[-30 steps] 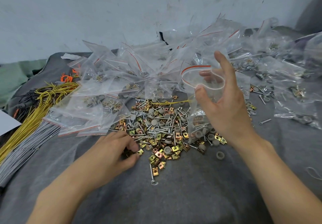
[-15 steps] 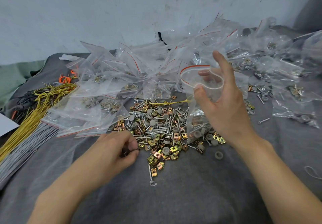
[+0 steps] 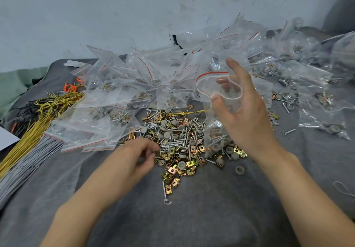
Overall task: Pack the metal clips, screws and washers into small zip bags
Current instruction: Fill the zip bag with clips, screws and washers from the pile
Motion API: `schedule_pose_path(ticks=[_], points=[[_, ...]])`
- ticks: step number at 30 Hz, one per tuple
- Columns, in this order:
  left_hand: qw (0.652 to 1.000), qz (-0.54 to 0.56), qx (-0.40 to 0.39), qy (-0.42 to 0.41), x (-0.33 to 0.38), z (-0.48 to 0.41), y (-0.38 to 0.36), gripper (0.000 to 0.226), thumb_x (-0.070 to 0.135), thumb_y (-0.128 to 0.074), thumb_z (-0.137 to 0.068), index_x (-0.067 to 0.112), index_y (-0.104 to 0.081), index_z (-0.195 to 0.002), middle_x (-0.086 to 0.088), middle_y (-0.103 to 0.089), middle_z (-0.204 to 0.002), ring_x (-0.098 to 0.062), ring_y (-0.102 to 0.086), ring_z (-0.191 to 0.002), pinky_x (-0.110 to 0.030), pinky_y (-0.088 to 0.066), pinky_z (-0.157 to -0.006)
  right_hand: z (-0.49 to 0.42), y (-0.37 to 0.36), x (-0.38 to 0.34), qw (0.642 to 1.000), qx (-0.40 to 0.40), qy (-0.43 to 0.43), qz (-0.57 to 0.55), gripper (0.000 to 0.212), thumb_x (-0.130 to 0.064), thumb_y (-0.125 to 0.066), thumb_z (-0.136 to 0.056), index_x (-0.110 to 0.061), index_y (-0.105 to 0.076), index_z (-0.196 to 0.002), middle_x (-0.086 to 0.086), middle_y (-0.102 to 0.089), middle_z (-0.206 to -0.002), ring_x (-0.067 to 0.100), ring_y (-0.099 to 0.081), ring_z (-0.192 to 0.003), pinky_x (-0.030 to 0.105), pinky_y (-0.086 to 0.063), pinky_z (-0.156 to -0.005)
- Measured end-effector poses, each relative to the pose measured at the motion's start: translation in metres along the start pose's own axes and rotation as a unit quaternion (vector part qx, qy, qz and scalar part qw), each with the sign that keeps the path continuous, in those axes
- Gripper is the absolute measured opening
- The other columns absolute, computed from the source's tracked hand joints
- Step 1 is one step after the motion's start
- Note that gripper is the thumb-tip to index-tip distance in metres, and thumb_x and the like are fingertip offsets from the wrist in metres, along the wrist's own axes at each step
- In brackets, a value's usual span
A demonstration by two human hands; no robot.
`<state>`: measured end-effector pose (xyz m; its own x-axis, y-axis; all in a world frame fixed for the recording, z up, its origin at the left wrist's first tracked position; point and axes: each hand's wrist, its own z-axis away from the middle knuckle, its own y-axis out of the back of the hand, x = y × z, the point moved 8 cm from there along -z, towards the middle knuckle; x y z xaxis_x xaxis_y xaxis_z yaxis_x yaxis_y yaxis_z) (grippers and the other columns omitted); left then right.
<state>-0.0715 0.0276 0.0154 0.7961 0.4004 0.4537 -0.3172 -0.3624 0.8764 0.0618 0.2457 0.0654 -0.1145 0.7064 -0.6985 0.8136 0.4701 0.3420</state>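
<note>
The left hand (image 3: 132,158) is sitting a little higher and further in than a second ago, its fingertips now pressing into the near left edge of the loose pile (image 3: 178,141) of brass-coloured clips, screws and grey washers, where before they were pinching at a clip lower down. The right hand (image 3: 245,120) is still hovering above the right side of the pile, hardly shifted, its grip grasping a zip bag (image 3: 215,137) with thumb and fingers spreading the red-lined mouth into an oval; the bag's bottom is already holding some pieces and is hanging against the pile. The left grip is pinching thumb against forefinger, but the curled fingers are hiding the tips, so I cannot tell whether a piece is being held. The right fingers are showing only dimly through the clear plastic. Behind the pile a heap of filled bags (image 3: 149,77) is spreading across to the right edge, their contents blurring together and being hard to sort out. A stray washer (image 3: 239,169) is lying just right of the pile, a lone screw (image 3: 288,131) is lying further right, and a screw with a clip (image 3: 166,190) is lying on the near side. Yellow wires (image 3: 34,125), grey ties (image 3: 25,162) and orange ties (image 3: 70,87) are lying at the left on the grey cloth (image 3: 192,220), partly being cut off by the frame edge.
</note>
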Motion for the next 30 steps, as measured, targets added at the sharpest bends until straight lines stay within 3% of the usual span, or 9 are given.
schedule_pose_path(ticks=[4,8,12,15,19,22,24,27,30], points=[[1.000,-0.020,0.002,-0.008,0.000,-0.003,-0.003,0.017,0.027,-0.058,-0.096,0.035,-0.063,-0.109,0.022,-0.059,-0.095,0.006,-0.053,-0.096,-0.005,-0.040,-0.077,0.000,0.001,0.000,1.000,0.002,-0.001,0.010,0.066,-0.050,-0.054,-0.094,-0.041,-0.027,-0.154,-0.016,-0.060,-0.124,-0.018,-0.044,-0.121,0.002,-0.036,-0.093],[0.999,-0.035,-0.015,-0.015,-0.003,-0.005,-0.006,0.017,0.031,-0.050,-0.099,0.033,-0.063,-0.110,0.030,-0.054,-0.100,0.008,-0.053,-0.097,-0.008,-0.039,-0.082,0.000,0.003,0.000,1.000,0.005,-0.003,0.014,0.065,-0.052,-0.054,-0.095,-0.042,-0.028,-0.154,-0.021,-0.058,-0.123,-0.018,-0.044,-0.121,0.022,-0.043,-0.101],[0.998,-0.050,-0.032,0.012,-0.011,-0.005,-0.011,0.018,0.031,-0.038,-0.101,0.035,-0.055,-0.107,0.024,-0.053,-0.103,0.000,-0.051,-0.098,-0.020,-0.041,-0.084,0.000,0.003,-0.002,1.000,0.004,-0.008,0.011,0.066,-0.051,-0.053,-0.094,-0.041,-0.029,-0.154,-0.028,-0.055,-0.123,-0.015,-0.046,-0.121,0.028,-0.047,-0.102],[0.998,-0.049,-0.036,0.026,-0.013,-0.004,-0.011,0.017,0.029,-0.032,-0.103,0.037,-0.047,-0.102,0.023,-0.050,-0.098,0.004,-0.049,-0.094,-0.016,-0.038,-0.076,0.000,0.003,-0.003,1.000,0.001,-0.014,0.008,0.065,-0.052,-0.053,-0.094,-0.043,-0.028,-0.154,-0.023,-0.056,-0.124,-0.013,-0.047,-0.123,0.044,-0.050,-0.104],[0.998,-0.044,-0.030,0.021,-0.007,-0.004,-0.009,0.019,0.027,-0.027,-0.102,0.036,-0.043,-0.100,0.017,-0.052,-0.098,0.000,-0.050,-0.091,-0.023,-0.042,-0.078,0.001,0.003,-0.004,1.000,0.000,-0.013,0.009,0.065,-0.053,-0.052,-0.094,-0.044,-0.028,-0.153,-0.021,-0.057,-0.126,-0.011,-0.048,-0.124,0.046,-0.048,-0.106],[0.999,-0.029,-0.012,0.025,-0.005,-0.005,-0.007,0.018,0.024,-0.029,-0.102,0.034,-0.044,-0.102,0.019,-0.051,-0.094,0.005,-0.050,-0.091,-0.011,-0.038,-0.073,0.000,0.002,-0.005,1.000,-0.001,-0.010,0.013,0.065,-0.052,-0.052,-0.093,-0.042,-0.029,-0.153,-0.020,-0.057,-0.126,-0.009,-0.049,-0.124,0.047,-0.048,-0.106],[1.000,-0.016,0.006,0.026,-0.005,-0.006,-0.005,0.019,0.023,-0.029,-0.103,0.032,-0.046,-0.104,0.018,-0.052,-0.091,0.011,-0.048,-0.091,-0.008,-0.037,-0.071,0.000,0.000,-0.008,1.000,-0.003,0.003,0.016,0.061,-0.049,-0.053,-0.094,-0.040,-0.032,-0.151,-0.018,-0.057,-0.124,-0.006,-0.051,-0.123,0.049,-0.048,-0.104],[0.998,0.035,0.033,0.030,-0.001,-0.010,-0.005,0.021,0.021,-0.029,-0.103,0.033,-0.046,-0.100,0.009,-0.055,-0.085,0.006,-0.050,-0.085,-0.010,-0.039,-0.069,0.000,-0.002,-0.018,0.998,-0.012,0.047,0.037,0.050,-0.040,-0.053,-0.096,-0.034,-0.045,-0.145,-0.013,-0.056,-0.122,0.004,-0.055,-0.118,0.050,-0.047,-0.104],[0.993,0.085,0.069,0.030,0.007,-0.019,-0.003,0.026,0.017,-0.031,-0.105,0.035,-0.046,-0.096,0.005,-0.058,-0.082,0.000,-0.053,-0.076,-0.013,-0.040,-0.063,0.001,-0.008,-0.025,0.995,-0.024,0.080,0.059,0.033,-0.033,-0.053,-0.093,-0.026,-0.063,-0.123,-0.012,-0.052,-0.117,0.008,-0.054,-0.110,0.049,-0.049,-0.101]])
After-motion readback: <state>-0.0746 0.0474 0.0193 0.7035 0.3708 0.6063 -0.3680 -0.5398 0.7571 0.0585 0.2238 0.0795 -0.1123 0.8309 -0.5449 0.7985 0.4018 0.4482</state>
